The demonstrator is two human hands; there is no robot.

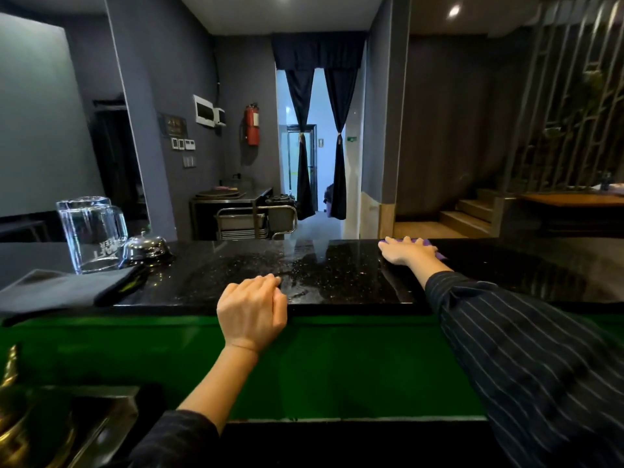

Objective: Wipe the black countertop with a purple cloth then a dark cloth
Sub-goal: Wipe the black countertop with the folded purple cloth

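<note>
The black speckled countertop point(337, 268) runs across the middle of the view, with wet streaks at its centre. My right hand point(407, 251) lies flat with fingers spread on the purple cloth point(435, 249) near the counter's far edge; only the cloth's rim shows around the hand. My left hand point(251, 307) rests on the counter's near edge with its fingers curled over the top. A folded dark cloth point(60, 290) lies on the counter at the left.
Two upturned glass mugs point(91, 233) and a silver call bell point(147, 248) stand on the counter's left part, behind the dark cloth. A green panel point(337, 366) drops below the near edge. A brass object point(13, 410) and metal sink sit at lower left.
</note>
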